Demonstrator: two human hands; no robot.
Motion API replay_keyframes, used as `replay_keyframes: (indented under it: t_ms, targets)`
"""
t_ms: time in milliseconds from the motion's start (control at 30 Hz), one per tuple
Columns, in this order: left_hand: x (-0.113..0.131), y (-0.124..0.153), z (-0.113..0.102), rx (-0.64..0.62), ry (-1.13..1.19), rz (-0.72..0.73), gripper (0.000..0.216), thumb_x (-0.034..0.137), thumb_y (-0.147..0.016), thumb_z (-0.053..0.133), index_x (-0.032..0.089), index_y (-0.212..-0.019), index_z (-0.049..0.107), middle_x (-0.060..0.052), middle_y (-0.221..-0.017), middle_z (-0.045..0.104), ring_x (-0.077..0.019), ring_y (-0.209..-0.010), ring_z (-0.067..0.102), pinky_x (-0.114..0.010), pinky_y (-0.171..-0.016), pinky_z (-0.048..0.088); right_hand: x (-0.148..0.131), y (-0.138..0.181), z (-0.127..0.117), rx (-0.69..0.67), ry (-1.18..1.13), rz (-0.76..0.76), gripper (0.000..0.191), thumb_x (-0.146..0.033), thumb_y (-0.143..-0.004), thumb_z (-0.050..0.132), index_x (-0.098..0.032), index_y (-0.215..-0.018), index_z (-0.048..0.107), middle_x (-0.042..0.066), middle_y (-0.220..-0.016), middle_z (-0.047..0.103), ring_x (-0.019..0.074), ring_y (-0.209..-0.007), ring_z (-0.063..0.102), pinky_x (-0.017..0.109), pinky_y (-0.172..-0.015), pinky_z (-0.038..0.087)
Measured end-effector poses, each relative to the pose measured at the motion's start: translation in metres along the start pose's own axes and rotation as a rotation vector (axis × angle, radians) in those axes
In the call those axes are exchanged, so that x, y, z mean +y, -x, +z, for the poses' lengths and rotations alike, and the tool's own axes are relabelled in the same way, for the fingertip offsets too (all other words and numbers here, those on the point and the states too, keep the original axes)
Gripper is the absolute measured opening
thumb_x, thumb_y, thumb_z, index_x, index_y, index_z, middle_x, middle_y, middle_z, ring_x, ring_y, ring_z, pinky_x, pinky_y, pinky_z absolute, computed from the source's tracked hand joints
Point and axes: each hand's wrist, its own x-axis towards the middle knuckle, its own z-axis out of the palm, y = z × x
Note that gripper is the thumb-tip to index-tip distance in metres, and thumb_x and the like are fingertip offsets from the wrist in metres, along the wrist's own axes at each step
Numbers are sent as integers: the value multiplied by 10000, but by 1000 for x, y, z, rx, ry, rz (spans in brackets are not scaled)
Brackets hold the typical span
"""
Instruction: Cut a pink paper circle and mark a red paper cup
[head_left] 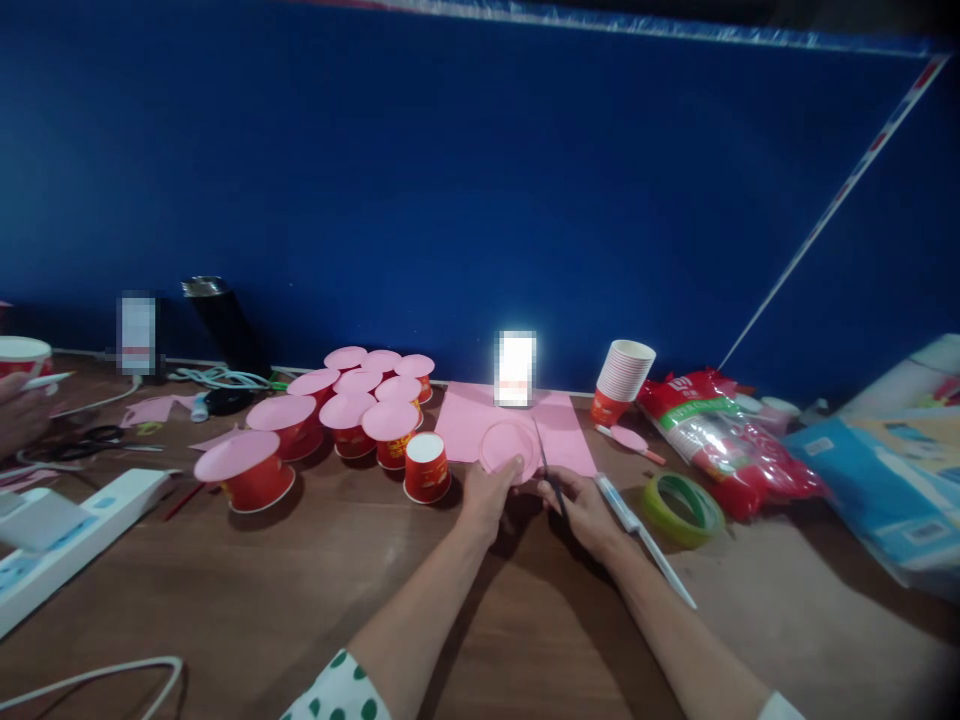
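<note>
L hand (pixel 491 490): thumb over pink paper disc (pixel 507 445), fingers mostly hidden underneath; nearly closed, disc pinched at near edge. R hand (pixel 585 505): curled round dark scissors (pixel 556 492), blades pointing away, along disc's R edge; exact contact of blade w/ paper can't tell. Disc at approx. centre, above pink sheet (pixel 561 432); thin, flat, round, w/ faint inner ring.

Edges/room: sheet's far edge lies near blue partition (pixel 420 180), lit phone (pixel 515 368) upright there. Brown wood-look table (pixel 337 610) runs betw. forearms & out to L. Nearest obstacle L: inverted red cup (pixel 427 470), white base up, near L wrist. Beyond it, cluster of red cups, also inverted, each topped w/ pink disc wider than its base; disc edges overhang, some overlap in view. R side tighter: slim white tool (pixel 645 540) slants just beside R wrist, then yellow-green tape roll (pixel 679 533), ring-shaped, glossy.

Farther R: tilted stack of paper cups (pixel 625 378), rims nested; shiny crinkled red plastic bag (pixel 705 425); blue pkg (pixel 862 480).

Far L: white hard-plastic power strip (pixel 82 540), black cylindrical bottle (pixel 234 330), another person's hand (pixel 21 420) at view edge w/ white pen-like item.
</note>
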Motion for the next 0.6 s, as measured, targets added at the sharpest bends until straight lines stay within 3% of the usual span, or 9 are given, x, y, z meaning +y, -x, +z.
replay_keyframes:
  t_ms: [433,600]
  targets:
    - [-1,-1,-1,-13,11,12,397,384,-579,724,64,-805,662,-83,-654,648,-122,-503,554,-222,-449,419,-1,1,0,20,-6,-4,365,-441,-717,618,-157,-946,639,9,-620,598,127,-574,515,219,-497,394]
    - [4,2,1,6,31,3,321,349,-577,728,72,-719,651,-50,-578,620,-96,-453,513,-204,-418,393,1,0,0,15,-4,-11,348,-426,-717,625,-160,-942,640,19,-671,631,137,-608,544,233,-541,426]
